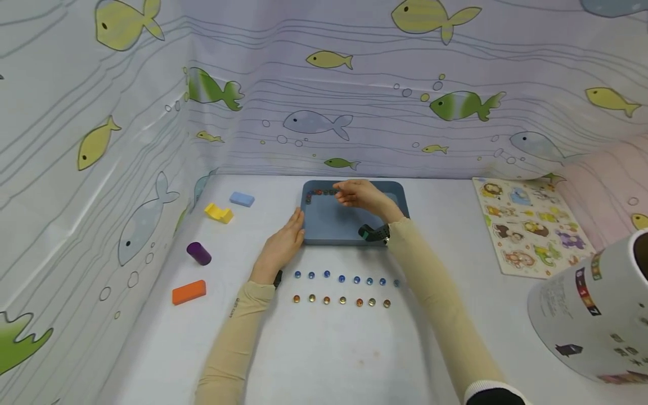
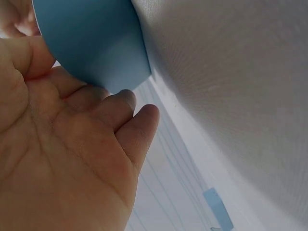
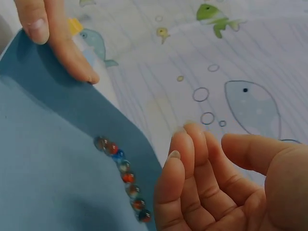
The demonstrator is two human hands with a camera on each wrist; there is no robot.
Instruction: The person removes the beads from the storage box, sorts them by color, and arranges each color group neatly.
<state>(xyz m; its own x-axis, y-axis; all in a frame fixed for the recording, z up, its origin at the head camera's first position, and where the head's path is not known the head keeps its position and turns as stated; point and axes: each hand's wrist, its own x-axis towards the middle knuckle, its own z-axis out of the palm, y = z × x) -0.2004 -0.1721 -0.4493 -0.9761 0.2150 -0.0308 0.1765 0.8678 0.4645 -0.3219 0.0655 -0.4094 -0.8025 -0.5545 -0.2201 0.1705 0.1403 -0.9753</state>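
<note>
Currently, blue-grey tray [image 1: 334, 225] is steadied at its 9 o'clock wall by the left hand [image 1: 282, 246], fingers laid along it. Marble line [image 3: 128, 177] is ranged round its 11 o'clock corner; alongside, the right hand [image 1: 365, 197] is held loosely cupped, nothing visibly gripped. By a jolted tray or brushing knuckle, the line could be scattered.

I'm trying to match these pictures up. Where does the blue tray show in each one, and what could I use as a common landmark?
Head: the blue tray lies near the middle, slightly right.
Left wrist: the blue tray is at the top, left of centre, partly cut off.
Right wrist: the blue tray fills much of the left side.
Shared landmark: the left hand, at the tray's edge in all three.
</note>
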